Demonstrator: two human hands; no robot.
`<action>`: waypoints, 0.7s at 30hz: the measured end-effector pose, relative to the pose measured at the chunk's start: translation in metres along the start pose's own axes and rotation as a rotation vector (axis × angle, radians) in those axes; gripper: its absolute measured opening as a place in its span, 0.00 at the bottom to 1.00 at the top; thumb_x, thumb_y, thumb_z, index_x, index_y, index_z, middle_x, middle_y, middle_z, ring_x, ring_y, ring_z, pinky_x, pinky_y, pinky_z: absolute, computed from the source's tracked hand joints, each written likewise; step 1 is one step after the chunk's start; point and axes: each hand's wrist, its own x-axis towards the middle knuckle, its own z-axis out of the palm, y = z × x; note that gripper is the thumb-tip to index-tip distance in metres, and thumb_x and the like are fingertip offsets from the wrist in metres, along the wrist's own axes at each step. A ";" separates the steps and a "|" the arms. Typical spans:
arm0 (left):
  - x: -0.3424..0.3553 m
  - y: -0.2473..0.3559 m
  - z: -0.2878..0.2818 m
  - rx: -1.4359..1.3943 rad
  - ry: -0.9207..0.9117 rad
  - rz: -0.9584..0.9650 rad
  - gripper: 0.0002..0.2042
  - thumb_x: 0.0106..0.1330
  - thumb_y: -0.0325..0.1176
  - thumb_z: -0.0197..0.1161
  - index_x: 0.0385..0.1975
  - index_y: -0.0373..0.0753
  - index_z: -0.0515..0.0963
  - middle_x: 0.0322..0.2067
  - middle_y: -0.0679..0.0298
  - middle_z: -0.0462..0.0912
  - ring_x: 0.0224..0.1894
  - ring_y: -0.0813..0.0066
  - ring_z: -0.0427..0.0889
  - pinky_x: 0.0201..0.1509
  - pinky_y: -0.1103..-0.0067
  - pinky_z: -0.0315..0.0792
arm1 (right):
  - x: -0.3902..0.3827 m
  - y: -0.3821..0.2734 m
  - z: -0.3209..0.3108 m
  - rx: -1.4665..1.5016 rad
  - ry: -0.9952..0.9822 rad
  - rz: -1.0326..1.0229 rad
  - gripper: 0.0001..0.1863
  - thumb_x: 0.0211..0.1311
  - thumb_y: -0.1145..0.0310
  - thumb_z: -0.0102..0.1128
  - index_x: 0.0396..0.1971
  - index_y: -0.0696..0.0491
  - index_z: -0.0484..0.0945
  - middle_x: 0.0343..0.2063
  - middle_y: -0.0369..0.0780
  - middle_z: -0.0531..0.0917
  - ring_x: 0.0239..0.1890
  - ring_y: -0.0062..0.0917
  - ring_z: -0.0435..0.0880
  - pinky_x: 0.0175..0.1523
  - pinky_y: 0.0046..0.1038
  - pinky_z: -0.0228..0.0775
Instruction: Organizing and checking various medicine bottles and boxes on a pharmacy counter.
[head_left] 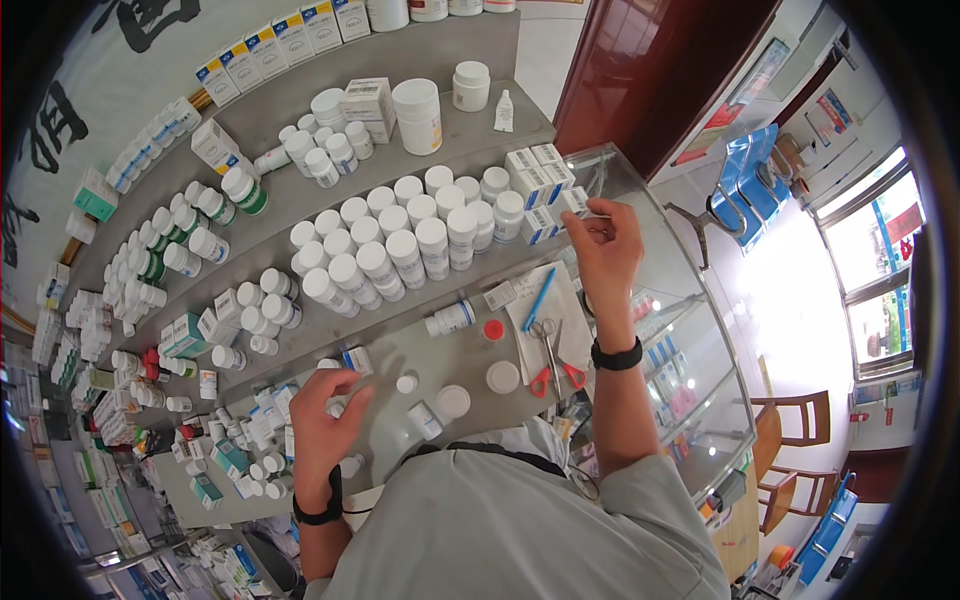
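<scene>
At the right end of the bottle rows, my right hand (608,250) is closed, its thumb and fingertips at the end of a small white-and-blue medicine box (574,199). More boxes of that kind (538,176) are stacked just left of it. Rows of white-capped pill bottles (396,243) stand upright to their left. My left hand (325,415) hangs over the near left of the counter with thumb and fingers apart, holding nothing. Close to its fingertips lies another small box (357,360). Between my arms are a bottle on its side (424,420) and a round white lid (453,401).
Red-handled scissors (546,360) and a blue pen (538,300) lie on paper near my right forearm. A bottle (450,318) lies beside a red cap (493,330). Stepped shelves with bottles and boxes rise behind. A glass display case (700,370) borders the right side.
</scene>
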 end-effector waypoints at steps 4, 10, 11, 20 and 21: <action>-0.003 -0.002 -0.001 -0.001 0.021 -0.038 0.12 0.57 0.23 0.74 0.40 0.32 0.81 0.33 0.58 0.85 0.34 0.67 0.86 0.43 0.77 0.78 | 0.000 -0.003 0.007 0.029 -0.014 0.037 0.21 0.54 0.78 0.75 0.48 0.60 0.79 0.44 0.42 0.80 0.36 0.23 0.88 0.40 0.23 0.81; -0.004 -0.003 -0.001 -0.007 0.031 -0.049 0.12 0.57 0.23 0.74 0.40 0.32 0.81 0.34 0.58 0.85 0.35 0.67 0.85 0.44 0.77 0.78 | -0.003 -0.001 0.007 0.040 -0.007 0.050 0.24 0.54 0.79 0.73 0.52 0.60 0.77 0.45 0.43 0.80 0.38 0.24 0.88 0.41 0.24 0.82; -0.004 -0.003 -0.001 -0.005 0.027 -0.063 0.12 0.57 0.23 0.74 0.40 0.32 0.81 0.34 0.58 0.84 0.35 0.67 0.85 0.44 0.77 0.78 | -0.002 0.000 0.007 0.019 -0.014 0.054 0.24 0.54 0.79 0.73 0.52 0.60 0.77 0.45 0.43 0.80 0.38 0.24 0.88 0.42 0.24 0.82; -0.003 0.003 -0.002 -0.001 0.017 -0.075 0.12 0.57 0.22 0.73 0.40 0.33 0.81 0.34 0.58 0.84 0.35 0.68 0.84 0.45 0.77 0.77 | -0.001 0.008 0.011 0.012 -0.025 0.079 0.25 0.54 0.77 0.75 0.53 0.60 0.78 0.44 0.43 0.83 0.37 0.23 0.88 0.42 0.25 0.81; -0.003 0.003 -0.002 0.000 0.016 -0.073 0.12 0.57 0.22 0.73 0.41 0.33 0.81 0.34 0.58 0.84 0.35 0.68 0.84 0.45 0.77 0.77 | -0.002 0.007 0.012 0.021 -0.025 0.081 0.25 0.55 0.77 0.75 0.53 0.60 0.78 0.44 0.43 0.83 0.37 0.23 0.87 0.42 0.25 0.81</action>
